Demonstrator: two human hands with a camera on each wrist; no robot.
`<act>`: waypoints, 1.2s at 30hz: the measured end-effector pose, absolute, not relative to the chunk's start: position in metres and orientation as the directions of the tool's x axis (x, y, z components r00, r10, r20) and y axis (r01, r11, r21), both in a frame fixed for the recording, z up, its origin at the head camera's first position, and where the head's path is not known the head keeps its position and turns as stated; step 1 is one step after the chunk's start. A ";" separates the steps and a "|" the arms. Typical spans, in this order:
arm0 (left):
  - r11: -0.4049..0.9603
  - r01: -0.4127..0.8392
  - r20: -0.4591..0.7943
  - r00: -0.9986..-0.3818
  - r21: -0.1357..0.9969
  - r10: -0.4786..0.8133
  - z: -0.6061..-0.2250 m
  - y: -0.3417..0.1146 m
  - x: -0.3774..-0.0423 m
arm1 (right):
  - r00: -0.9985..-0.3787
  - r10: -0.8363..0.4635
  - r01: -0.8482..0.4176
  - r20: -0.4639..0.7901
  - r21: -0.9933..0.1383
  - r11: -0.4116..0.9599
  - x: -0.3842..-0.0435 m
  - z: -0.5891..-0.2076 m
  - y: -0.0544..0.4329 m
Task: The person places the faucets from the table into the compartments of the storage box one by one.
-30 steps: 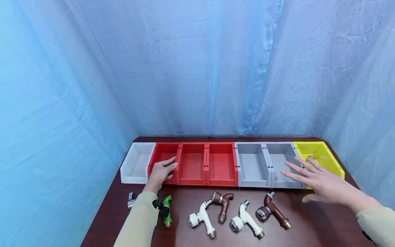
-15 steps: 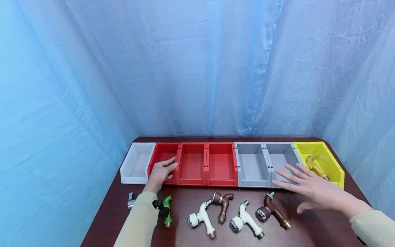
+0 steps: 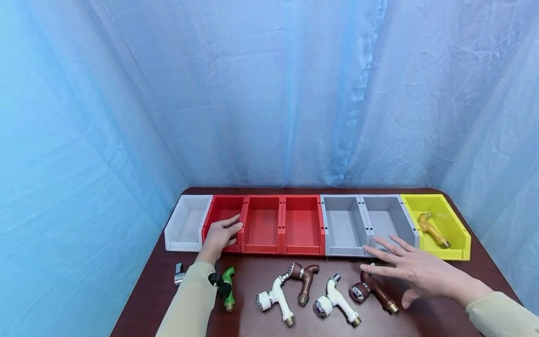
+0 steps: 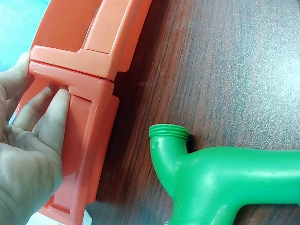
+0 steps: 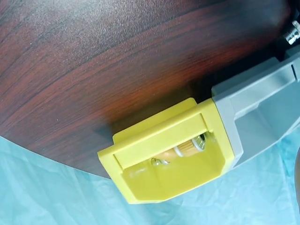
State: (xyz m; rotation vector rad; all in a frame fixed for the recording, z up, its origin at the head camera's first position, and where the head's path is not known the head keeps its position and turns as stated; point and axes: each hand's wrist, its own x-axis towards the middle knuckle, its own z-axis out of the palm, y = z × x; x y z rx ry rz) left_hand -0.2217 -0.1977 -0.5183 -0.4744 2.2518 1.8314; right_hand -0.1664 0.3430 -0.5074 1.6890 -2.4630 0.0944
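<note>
My left hand reaches into the leftmost red bin, pinching the wall it shares with the neighbouring red bin. A green tap lies below that wrist, its threaded end large in the left wrist view. Fingers spread, my right hand hovers over the front of the right grey bin and the upper part of a brown tap. It holds nothing. Inside the yellow bin rests a yellow tap.
Two white taps and another brown tap lie mid-table. A silver metal piece is partly behind the left sleeve. The bin row includes a white bin at left; blue curtains enclose the table.
My right hand has drawn away from the yellow bin, leftward and toward me, uncovering the yellow tap and now partly covering the right brown tap. My left hand has stayed still.
</note>
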 end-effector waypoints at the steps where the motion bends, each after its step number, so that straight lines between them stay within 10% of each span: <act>1: 0.182 -0.369 -0.351 -0.928 0.912 -0.123 -0.518 -0.198 -0.221 | -0.352 -0.922 -0.932 0.158 0.033 0.362 -0.166 -0.509 0.342; 36: 0.194 -0.381 -0.359 -0.923 0.904 -0.138 -0.518 -0.197 -0.223 | -0.286 -0.958 -0.958 0.022 -0.007 0.286 -0.160 -0.536 0.326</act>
